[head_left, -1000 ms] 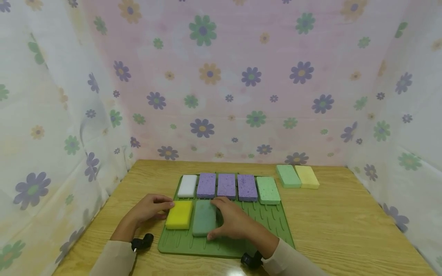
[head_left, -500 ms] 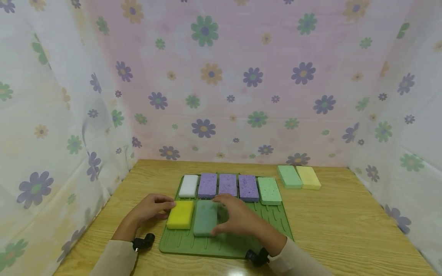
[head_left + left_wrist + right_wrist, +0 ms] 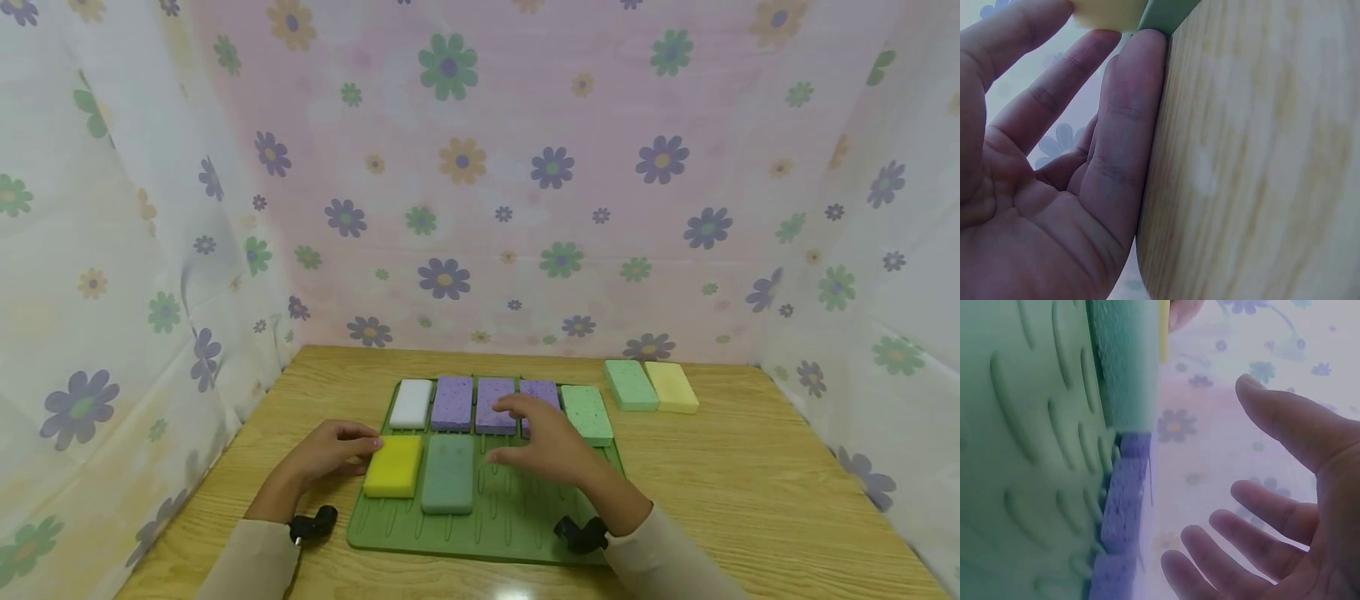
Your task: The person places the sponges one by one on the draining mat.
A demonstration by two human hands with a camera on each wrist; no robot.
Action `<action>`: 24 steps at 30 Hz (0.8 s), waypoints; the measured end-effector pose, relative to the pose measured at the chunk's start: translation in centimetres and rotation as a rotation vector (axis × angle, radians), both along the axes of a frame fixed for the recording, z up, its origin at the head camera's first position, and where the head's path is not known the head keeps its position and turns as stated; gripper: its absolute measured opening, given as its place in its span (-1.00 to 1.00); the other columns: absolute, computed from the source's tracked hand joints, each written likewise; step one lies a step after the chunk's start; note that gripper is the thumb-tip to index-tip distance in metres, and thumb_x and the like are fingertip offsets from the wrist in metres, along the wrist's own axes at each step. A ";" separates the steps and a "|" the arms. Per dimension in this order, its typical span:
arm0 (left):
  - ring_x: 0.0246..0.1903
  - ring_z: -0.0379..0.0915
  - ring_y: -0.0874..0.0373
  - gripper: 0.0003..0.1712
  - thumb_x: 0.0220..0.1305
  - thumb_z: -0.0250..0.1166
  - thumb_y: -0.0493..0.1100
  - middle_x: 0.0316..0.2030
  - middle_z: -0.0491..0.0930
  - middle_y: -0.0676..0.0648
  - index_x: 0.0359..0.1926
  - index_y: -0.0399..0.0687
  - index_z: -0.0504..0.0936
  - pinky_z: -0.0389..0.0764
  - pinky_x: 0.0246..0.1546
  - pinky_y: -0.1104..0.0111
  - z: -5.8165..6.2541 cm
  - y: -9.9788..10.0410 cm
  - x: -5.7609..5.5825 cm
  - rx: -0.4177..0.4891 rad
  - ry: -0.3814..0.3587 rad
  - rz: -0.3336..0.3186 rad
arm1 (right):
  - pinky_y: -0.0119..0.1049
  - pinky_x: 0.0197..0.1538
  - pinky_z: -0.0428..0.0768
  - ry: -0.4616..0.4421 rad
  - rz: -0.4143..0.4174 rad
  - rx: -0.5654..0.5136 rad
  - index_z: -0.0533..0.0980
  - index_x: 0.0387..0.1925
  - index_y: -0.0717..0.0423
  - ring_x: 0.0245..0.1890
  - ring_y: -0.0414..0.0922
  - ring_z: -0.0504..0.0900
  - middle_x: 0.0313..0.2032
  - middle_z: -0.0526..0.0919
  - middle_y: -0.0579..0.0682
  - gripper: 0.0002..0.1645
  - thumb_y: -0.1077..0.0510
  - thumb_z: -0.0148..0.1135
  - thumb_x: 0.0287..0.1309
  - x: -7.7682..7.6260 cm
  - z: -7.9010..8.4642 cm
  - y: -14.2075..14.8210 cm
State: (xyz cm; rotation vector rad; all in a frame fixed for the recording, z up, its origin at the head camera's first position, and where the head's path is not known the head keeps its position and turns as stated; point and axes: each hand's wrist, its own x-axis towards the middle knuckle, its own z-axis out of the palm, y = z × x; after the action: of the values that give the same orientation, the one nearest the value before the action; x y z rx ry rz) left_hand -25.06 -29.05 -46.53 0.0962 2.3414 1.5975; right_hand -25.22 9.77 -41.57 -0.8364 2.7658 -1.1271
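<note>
In the head view my left hand (image 3: 335, 452) lies beside the yellow sponge (image 3: 393, 467), its fingertips right at the sponge's left edge. The left wrist view has those fingers (image 3: 1124, 106) fairly straight, one along the wooden surface. A grey-green sponge (image 3: 448, 474) lies flat on the green ridged mat (image 3: 420, 533), to the right of the yellow one. My right hand (image 3: 551, 446) hovers over the mat with thumb and fingers spread, holding nothing. It partly covers the rightmost purple sponge (image 3: 537, 387). From the right wrist, the grey-green sponge (image 3: 1125, 369) shows apart from the hand (image 3: 1279, 506).
Along the mat's back row sit a white sponge (image 3: 412, 404), purple sponges (image 3: 452, 402) and a speckled light green sponge (image 3: 587, 414). Off the mat, at the table's back right, a green sponge (image 3: 631, 385) and a pale yellow sponge (image 3: 671, 387) lie side by side. Flowered cloth (image 3: 510, 242) surrounds the table.
My right hand has let go of the grey-green sponge and moved up and to the right, away from it. The left hand has stayed at the yellow sponge.
</note>
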 end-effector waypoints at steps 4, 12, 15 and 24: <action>-0.02 0.61 0.09 -0.39 0.43 0.36 0.07 0.08 0.64 -0.18 0.25 -0.33 0.61 0.78 -0.05 0.17 0.1 0.0 0.0 -0.004 0.002 -0.002 | 0.10 0.20 0.64 0.021 -0.024 -0.002 0.52 0.34 -0.09 0.28 0.09 0.58 0.35 0.52 -0.06 -0.18 -0.18 0.60 0.06 -0.5 0.0 0.8; -0.03 0.62 0.10 -0.41 0.43 0.36 0.05 0.06 0.65 -0.17 0.24 -0.33 0.62 0.78 -0.06 0.17 -0.1 0.0 -0.1 0.005 0.000 0.002 | 0.11 0.18 0.66 0.020 -0.066 -0.004 0.54 0.32 -0.06 0.29 0.11 0.56 0.38 0.51 -0.01 -0.22 -0.14 0.58 0.10 -1.2 -0.2 2.3; -0.04 0.62 0.10 -0.41 0.43 0.36 0.06 0.06 0.65 -0.16 0.24 -0.32 0.62 0.78 -0.06 0.17 -0.1 0.0 -0.1 0.008 -0.002 0.000 | 0.11 0.17 0.67 0.015 -0.072 -0.023 0.54 0.31 -0.06 0.30 0.12 0.56 0.40 0.49 0.03 -0.25 -0.13 0.57 0.13 -1.5 -0.4 3.1; -0.05 0.62 0.10 -0.41 0.43 0.36 0.06 0.05 0.65 -0.16 0.24 -0.32 0.62 0.78 -0.05 0.17 -0.2 -0.2 -0.1 0.017 0.000 -0.002 | 0.18 0.18 0.63 0.079 -0.103 -0.014 0.53 0.32 0.04 0.28 0.17 0.55 0.36 0.50 0.07 -0.29 -0.11 0.50 0.21 -2.9 -1.0 5.4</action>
State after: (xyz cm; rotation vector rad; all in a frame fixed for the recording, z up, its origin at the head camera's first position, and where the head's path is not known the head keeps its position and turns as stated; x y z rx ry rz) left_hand -25.20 -29.25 -46.69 0.1022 2.3268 1.6171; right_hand -28.17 15.20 -42.57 -0.7634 2.8998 -1.1549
